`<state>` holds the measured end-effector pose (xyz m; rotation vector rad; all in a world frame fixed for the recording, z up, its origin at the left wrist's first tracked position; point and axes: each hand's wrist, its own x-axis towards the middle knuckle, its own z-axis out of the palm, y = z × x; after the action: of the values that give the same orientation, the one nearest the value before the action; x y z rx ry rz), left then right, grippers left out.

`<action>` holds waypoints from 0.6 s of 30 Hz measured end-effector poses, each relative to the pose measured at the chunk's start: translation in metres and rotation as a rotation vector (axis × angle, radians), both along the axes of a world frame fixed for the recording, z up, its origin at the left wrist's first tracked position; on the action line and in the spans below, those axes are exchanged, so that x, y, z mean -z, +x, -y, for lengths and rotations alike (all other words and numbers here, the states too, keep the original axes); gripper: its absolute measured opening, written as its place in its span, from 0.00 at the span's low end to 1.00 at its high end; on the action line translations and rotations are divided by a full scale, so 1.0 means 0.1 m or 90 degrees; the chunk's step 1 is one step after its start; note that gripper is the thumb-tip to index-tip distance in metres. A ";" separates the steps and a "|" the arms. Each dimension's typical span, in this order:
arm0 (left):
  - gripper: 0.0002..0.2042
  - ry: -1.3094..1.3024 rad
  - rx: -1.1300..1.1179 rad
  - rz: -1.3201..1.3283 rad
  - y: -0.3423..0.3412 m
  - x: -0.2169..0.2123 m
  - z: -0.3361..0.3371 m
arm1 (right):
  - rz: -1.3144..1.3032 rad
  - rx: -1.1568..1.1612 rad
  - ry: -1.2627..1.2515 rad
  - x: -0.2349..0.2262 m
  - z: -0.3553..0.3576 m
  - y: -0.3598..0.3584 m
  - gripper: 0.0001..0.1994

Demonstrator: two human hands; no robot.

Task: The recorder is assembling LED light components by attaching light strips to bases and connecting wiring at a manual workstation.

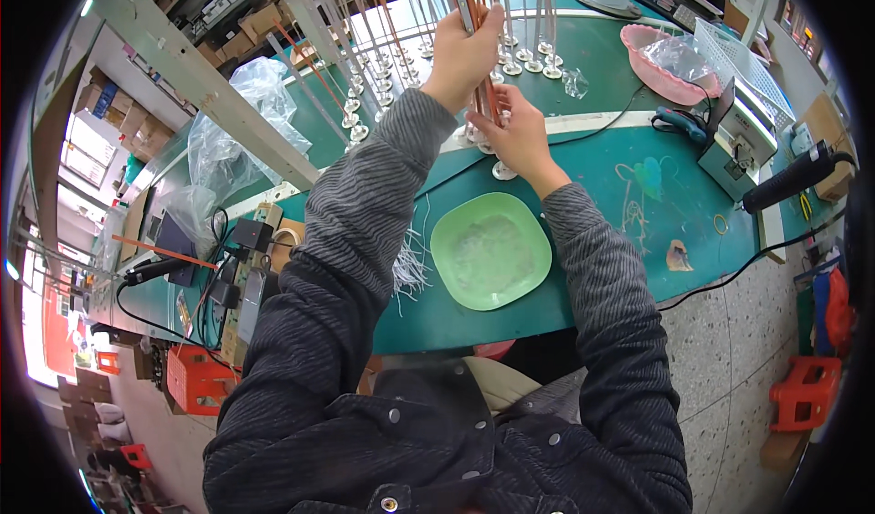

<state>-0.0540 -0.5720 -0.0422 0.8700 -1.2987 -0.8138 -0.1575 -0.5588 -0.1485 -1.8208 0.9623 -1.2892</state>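
Upright in front of me is a bundle of long, thin copper-coloured and grey strips (471,4), with white round pieces at its lower end. High on the bundle my left hand (463,56) is closed around it. Lower down, just above the white round pieces (478,138), the fingers of my right hand (519,129) are closed on the same strips. A green square plate (536,268), holding whitish material, lies on the table nearer to me. Left of it lies a heap of short white strands (410,268), partly hidden by my left sleeve.
Rows of similar strips on white round feet (357,133) stand across the green table (583,263). A pale post (196,72) rises at left beside clear plastic bags (246,104). At right are a pink basin (661,72), a metal box (743,140) and a black-handled tool (793,179) with a cable.
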 end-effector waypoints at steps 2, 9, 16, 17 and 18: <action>0.12 -0.052 -0.042 0.010 0.02 -0.06 -0.02 | 0.013 -0.017 -0.028 -0.03 0.03 0.06 0.27; 0.12 0.050 -0.013 0.112 0.44 -0.12 -0.33 | -0.096 -0.194 0.055 -0.14 -0.03 0.24 0.43; 0.11 -0.014 0.077 0.237 0.84 -0.03 -0.35 | -0.153 -0.061 -0.081 -0.06 0.03 0.22 0.48; 0.09 0.011 0.050 0.183 0.87 0.01 -0.30 | -0.129 0.021 -0.206 -0.07 -0.01 0.23 0.42; 0.09 0.011 0.047 0.181 0.88 0.03 -0.28 | -0.131 0.018 -0.207 -0.12 -0.05 0.21 0.42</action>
<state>0.0337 -0.5440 -0.0457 0.9818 -1.5823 -0.7795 -0.1362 -0.5540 -0.1369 -2.2319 0.9293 -1.3567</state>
